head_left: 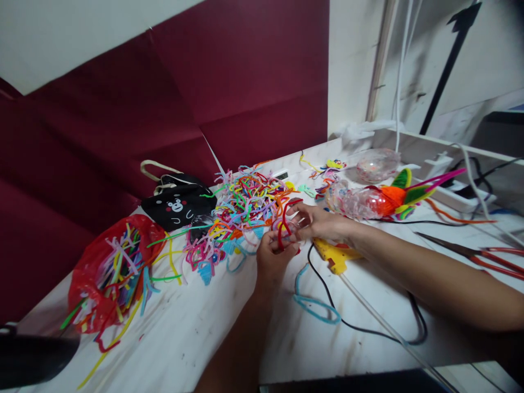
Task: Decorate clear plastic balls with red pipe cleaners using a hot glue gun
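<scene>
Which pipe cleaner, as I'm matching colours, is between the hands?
The red one, between left hand and right hand; the blue loop lies on the table.

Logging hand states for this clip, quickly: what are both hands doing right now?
Left hand: closed, holding a bent red pipe cleaner.
Right hand: fingers curled close by; whether they grip anything cannot be told.

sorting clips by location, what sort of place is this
Probably a craft worktable, whether in a home or a small workshop I can't tell. The signs are the pipe cleaner heap, the yellow glue gun and the scissors.
</scene>
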